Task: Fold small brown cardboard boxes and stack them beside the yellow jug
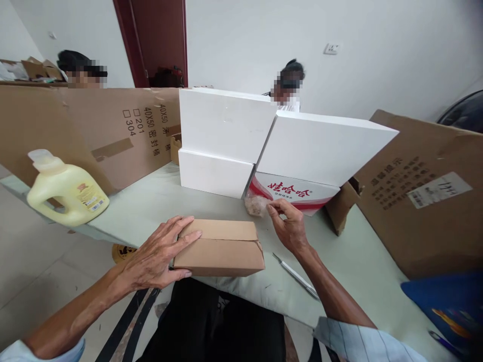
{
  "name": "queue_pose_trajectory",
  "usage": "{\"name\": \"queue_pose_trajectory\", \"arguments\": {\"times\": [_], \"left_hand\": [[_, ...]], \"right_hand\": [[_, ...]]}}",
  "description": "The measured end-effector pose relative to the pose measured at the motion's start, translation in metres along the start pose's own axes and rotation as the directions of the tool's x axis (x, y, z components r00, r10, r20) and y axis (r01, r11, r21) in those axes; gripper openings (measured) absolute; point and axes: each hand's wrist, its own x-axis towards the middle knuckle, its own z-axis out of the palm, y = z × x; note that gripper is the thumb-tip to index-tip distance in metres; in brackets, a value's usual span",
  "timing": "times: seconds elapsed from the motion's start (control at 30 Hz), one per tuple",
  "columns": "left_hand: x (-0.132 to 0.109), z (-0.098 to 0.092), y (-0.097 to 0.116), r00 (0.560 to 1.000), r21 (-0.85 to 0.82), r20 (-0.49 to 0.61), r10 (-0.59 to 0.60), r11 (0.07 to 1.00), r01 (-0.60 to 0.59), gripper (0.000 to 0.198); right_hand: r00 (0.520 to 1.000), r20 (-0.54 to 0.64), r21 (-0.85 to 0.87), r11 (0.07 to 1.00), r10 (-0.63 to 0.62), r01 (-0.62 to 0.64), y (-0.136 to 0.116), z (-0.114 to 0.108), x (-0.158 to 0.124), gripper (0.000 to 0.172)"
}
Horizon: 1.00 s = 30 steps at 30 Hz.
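Observation:
A small brown cardboard box (222, 256) lies at the table's near edge. My left hand (162, 251) grips its left end, fingers over the top and thumb low on the front side. Beyond the box, my right hand (289, 221) pinches the edge of a crumpled piece of clear plastic (256, 205) between thumb and fingers. What the plastic contains, if anything, I cannot make out. This plastic rests against a red and white printed carton (298, 193). Below my right wrist, a thin white-handled craft knife (296, 276) lies on the table.
White boxes (226, 125) stand stacked at the back. Large cardboard sheets (124, 136) wall the left and right sides. A yellow detergent jug (68, 193) stands left on the green-covered table (350, 261). A blue item (449, 306) sits at right. Two people are behind the boxes.

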Motion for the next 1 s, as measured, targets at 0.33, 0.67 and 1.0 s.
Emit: {"name": "queue_pose_trajectory", "arguments": {"times": [0.33,0.67,1.0], "left_hand": [[0.024,-0.02,-0.014,0.984,-0.022,0.175,-0.013,1.0,0.017,0.11],[0.187,-0.05,-0.044,0.837,-0.241,0.547,0.028,0.962,0.126,0.056],[0.305,0.125,-0.052,0.735,0.086,0.622,0.269,0.909,-0.407,0.073]], "right_hand": [[0.977,0.005,-0.119,0.971,0.211,-0.209,0.12,0.044,0.007,0.024],[0.977,-0.022,-0.049,0.976,0.213,-0.214,0.155,0.059,0.001,0.029],[0.967,0.02,0.006,0.967,0.253,-0.253,0.172,0.059,0.011,0.025]]}}
